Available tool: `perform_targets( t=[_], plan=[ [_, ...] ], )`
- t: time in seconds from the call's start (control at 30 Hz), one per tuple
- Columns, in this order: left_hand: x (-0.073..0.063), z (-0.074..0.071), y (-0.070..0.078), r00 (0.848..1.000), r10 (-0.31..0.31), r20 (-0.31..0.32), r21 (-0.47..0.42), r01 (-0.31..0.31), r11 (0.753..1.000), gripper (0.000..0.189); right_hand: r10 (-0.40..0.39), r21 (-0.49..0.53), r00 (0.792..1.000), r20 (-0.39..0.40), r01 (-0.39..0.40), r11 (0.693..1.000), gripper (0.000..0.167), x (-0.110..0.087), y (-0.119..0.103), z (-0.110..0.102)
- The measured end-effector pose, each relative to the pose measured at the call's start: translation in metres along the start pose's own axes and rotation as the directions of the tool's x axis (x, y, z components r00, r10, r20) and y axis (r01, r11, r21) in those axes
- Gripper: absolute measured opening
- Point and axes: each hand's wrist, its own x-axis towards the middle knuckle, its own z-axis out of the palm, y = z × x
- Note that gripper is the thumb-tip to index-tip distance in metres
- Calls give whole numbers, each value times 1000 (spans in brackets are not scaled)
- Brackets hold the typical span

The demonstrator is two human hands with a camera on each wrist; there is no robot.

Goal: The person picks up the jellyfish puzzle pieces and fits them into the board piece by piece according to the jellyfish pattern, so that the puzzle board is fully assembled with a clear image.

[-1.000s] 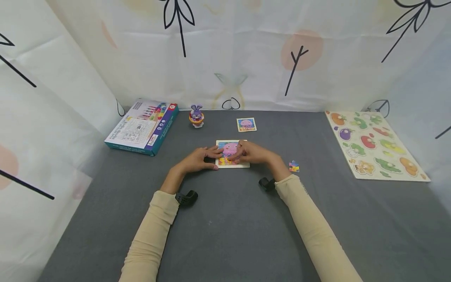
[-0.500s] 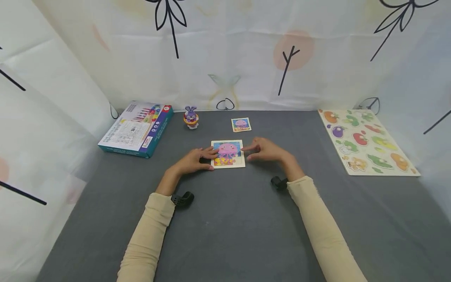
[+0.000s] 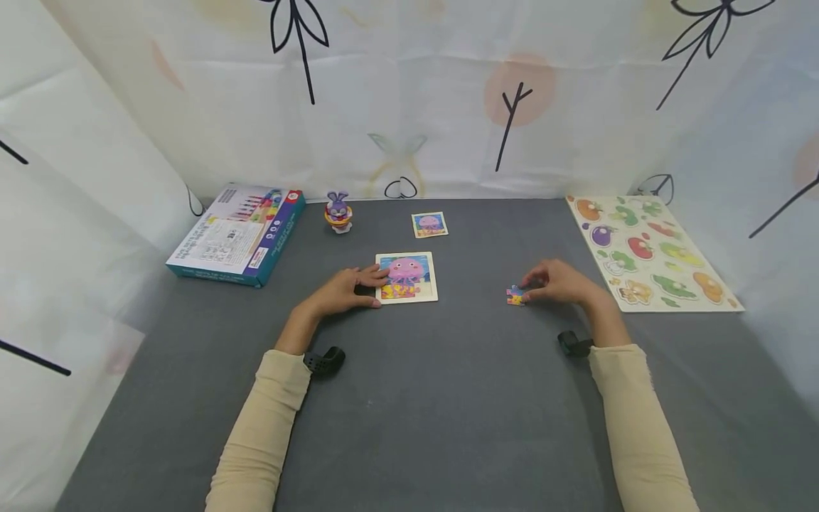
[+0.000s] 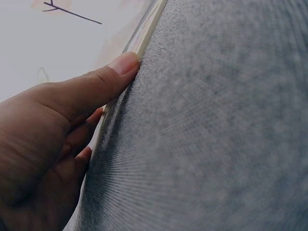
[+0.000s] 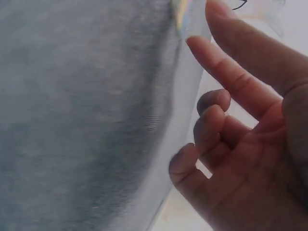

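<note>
A jigsaw puzzle board (image 3: 407,277) with a pink octopus picture lies on the grey table. Its lower right corner shows a bare cream patch. My left hand (image 3: 350,290) rests on the board's left side, fingers over the edge and thumb against the near left corner; the left wrist view shows that thumb (image 4: 126,62) touching the board's edge. A small loose puzzle piece (image 3: 515,295), blue, yellow and pink, lies to the right. My right hand (image 3: 558,281) is at its right edge, thumb and index finger extended towards it. In the right wrist view these fingers stand apart and the piece (image 5: 181,17) is partly visible.
Behind the board lies a small octopus picture card (image 3: 429,225). A purple rabbit figurine (image 3: 338,212) and a flat box (image 3: 238,233) stand at the back left. At the right lies a fruit and vegetable puzzle board (image 3: 659,256). A white printed cloth (image 3: 435,92) hangs behind the table.
My right hand has left the octopus board and moved right to the loose piece. The left hand has stayed on the board. The head view has shifted slightly.
</note>
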Motion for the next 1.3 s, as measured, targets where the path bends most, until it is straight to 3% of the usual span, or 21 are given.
perform_targets(
  t=[0.33, 0.67, 0.83, 1.1, 1.17, 1.3],
  plan=[
    [1, 1, 1, 1000, -2, 7, -11, 2, 1000, 51, -29, 2, 998, 60, 29, 1000, 33, 0, 6, 8],
    [0, 0, 1, 1000, 2, 6, -21, -2, 1000, 51, -84, -84, 996, -19, 82, 993, 24, 8, 3, 12],
    [1, 0, 0, 1000, 3, 11, -5, -3, 1000, 51, -117, -99, 992, -52, 111, 989, 25, 23, -21, 22],
    [2, 0, 1, 1000, 6, 11, -16, -6, 1000, 52, -331, -93, 943, -35, 327, 940, 25, 63, -79, 52],
    [2, 0, 1, 1000, 3, 10, -14, -2, 1000, 52, -356, -88, 934, -26, 353, 932, 25, 70, -90, 58],
    [2, 0, 0, 1000, -4, 2, -5, 4, 1000, 52, -349, -49, 937, 6, 349, 936, 25, 78, -102, 64]
  ],
)
